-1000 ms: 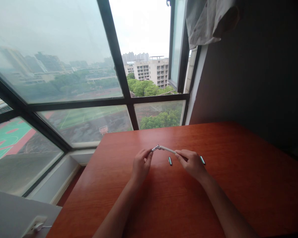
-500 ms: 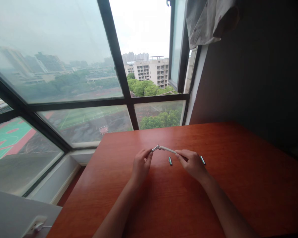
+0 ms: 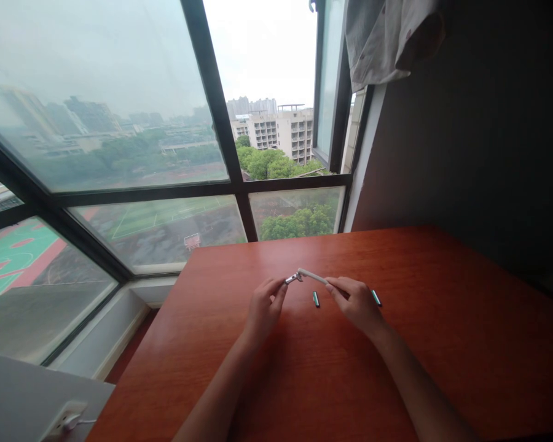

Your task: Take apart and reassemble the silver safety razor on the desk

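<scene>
Both my hands hold a slim white and silver razor handle (image 3: 309, 275) just above a red-brown table (image 3: 442, 344). My right hand (image 3: 357, 302) pinches the white shaft end. My left hand (image 3: 265, 305) pinches the metal head end with thumb and fingertips. A small teal blade cartridge (image 3: 316, 299) lies on the table between my hands. A second teal cartridge (image 3: 376, 298) lies just right of my right hand.
Large windows with dark frames (image 3: 212, 104) stand beyond the table's far edge. A dark wall (image 3: 479, 123) runs along the right. A cloth (image 3: 387, 37) hangs at the top right. A white socket (image 3: 64, 418) sits low at the left.
The razor handle's head end has shifted slightly to the right and tilted; my left fingertips followed it. My right hand has hardly moved.
</scene>
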Tool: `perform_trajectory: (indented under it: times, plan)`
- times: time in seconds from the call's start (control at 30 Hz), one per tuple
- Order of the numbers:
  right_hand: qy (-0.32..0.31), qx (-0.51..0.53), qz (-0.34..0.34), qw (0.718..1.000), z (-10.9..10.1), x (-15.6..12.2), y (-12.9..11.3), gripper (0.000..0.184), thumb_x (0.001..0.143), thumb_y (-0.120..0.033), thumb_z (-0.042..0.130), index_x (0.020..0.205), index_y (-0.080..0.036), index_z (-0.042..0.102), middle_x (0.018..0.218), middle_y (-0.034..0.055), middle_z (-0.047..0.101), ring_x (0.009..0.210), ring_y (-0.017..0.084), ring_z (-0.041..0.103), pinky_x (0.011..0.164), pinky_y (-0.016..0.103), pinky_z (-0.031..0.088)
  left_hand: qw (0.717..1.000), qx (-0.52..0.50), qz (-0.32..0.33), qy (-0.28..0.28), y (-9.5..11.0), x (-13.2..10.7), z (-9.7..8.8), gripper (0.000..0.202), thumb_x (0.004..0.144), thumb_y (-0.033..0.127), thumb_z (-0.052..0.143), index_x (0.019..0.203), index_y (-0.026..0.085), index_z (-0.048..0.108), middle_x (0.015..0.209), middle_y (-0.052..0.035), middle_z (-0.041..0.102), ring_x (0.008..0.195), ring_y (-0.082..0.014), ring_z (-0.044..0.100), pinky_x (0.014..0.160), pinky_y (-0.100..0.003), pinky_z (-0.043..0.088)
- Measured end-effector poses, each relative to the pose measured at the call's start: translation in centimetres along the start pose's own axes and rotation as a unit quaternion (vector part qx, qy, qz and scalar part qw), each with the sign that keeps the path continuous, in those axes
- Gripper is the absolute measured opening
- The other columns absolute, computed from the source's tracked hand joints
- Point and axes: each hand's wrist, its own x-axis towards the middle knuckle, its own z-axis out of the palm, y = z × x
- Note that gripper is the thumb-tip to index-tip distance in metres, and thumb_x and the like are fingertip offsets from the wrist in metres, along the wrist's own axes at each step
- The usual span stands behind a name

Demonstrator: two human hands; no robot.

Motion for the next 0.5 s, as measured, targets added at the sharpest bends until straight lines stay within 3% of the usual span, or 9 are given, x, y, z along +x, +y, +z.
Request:
perform_trajectory:
  times: [0.5]
  plan:
    - [0.0, 0.014, -0.001, 1.0, -0.19, 0.12, -0.13, 0.022, 0.089, -0.025, 0.052, 0.097, -0.022, 0.072, 0.082, 0.005, 0.071, 0.073, 0.02, 0.065, 0.066, 0.028, 0.047, 1.0, 0.017, 0.012, -0.003, -0.09, -0.11, 0.04, 0.026, 0.091, 0.029, 0.049, 0.103, 0.016, 0.068, 0.083, -0.0063, 0.063, 0.074, -0.0168, 0.056, 0.066, -0.025, 0.043]
